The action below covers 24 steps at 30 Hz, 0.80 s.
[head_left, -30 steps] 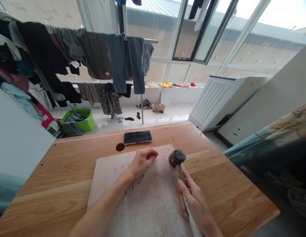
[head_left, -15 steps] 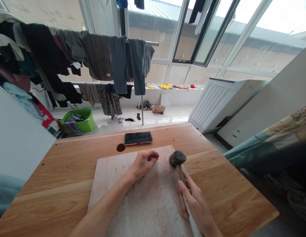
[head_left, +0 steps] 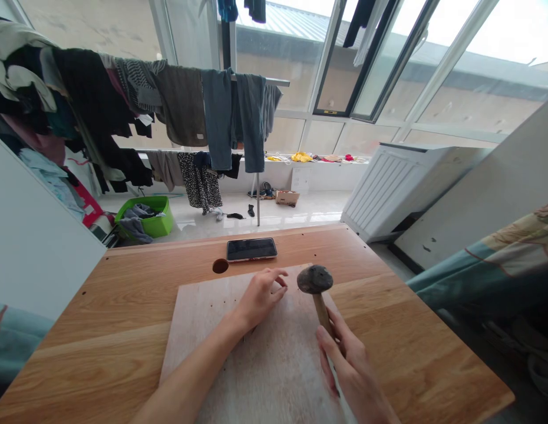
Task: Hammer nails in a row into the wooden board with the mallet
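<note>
My right hand [head_left: 347, 359] is wrapped round the wooden handle of a hammer [head_left: 316, 280], whose dark, rounded head is raised over the far right part of a pale wooden board [head_left: 274, 365]. Just left of that head, my left hand [head_left: 261, 294] hovers over the board with its thumb and fingers parted. Nothing shows between its fingertips. Small dark dots, perhaps nail heads or holes, mark the board left of my left hand. Thin nail-like pieces near my left wrist are mostly hidden by it.
The board lies on a wood-grain table [head_left: 110, 330]. Beyond it are a phone [head_left: 251, 249] and a round hole in the tabletop. Past the table stand a green tub [head_left: 161, 224], a rack of hanging clothes [head_left: 185, 106] and a white ribbed cabinet-like unit [head_left: 380, 182].
The fingers of my left hand have parted from a near pinch. The hammer head has tilted and shifted slightly left, toward my left hand. The whole view has moved a little.
</note>
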{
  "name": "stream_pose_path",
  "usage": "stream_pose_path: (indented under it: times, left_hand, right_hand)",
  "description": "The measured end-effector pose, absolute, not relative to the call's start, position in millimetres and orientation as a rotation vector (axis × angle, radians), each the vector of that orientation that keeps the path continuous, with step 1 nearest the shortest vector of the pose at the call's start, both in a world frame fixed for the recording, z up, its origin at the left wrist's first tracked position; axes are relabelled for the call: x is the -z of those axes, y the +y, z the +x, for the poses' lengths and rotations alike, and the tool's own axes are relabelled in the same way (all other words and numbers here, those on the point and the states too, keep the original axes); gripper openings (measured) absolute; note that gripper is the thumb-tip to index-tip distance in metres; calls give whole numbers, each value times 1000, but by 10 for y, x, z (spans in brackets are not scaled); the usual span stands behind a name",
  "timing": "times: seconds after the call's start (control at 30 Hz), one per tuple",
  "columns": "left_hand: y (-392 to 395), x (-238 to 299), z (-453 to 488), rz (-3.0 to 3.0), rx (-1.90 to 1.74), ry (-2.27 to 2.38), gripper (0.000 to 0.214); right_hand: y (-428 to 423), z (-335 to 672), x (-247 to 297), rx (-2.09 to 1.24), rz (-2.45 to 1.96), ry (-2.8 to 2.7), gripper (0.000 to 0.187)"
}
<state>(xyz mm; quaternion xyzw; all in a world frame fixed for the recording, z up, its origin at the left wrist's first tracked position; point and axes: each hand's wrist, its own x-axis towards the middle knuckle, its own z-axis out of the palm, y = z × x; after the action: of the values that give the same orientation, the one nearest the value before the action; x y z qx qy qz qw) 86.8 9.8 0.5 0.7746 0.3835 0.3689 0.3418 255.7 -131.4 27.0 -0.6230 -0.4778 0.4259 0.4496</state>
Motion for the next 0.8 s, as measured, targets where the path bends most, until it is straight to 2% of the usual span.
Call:
stream_pose_path:
  times: [0.2, 0.4, 0.53, 0.7, 0.8]
  left_hand:
    - [107, 3, 886, 1991, -974, 965, 36]
    - [117, 25, 903, 2001, -933, 981, 33]
    - [84, -172, 811, 2117, -863, 982, 37]
    - [-161, -588, 562, 2519, -392, 1084, 19]
    - [-341, -582, 529, 2654, -180, 1149, 23]
  right_hand:
    - [-1261, 2399, -352, -1061, -1621, -1308, 65]
    - [-1227, 2405, -321, -1045, -1638, -1329, 69]
    - [-1272, 2439, -321, -1088, -1640, -1302, 71]
    - [-1437, 2587, -216, -1136, -1643, -1219, 71]
    - [-1499, 2664, -180, -1149, -1656, -1153, 67]
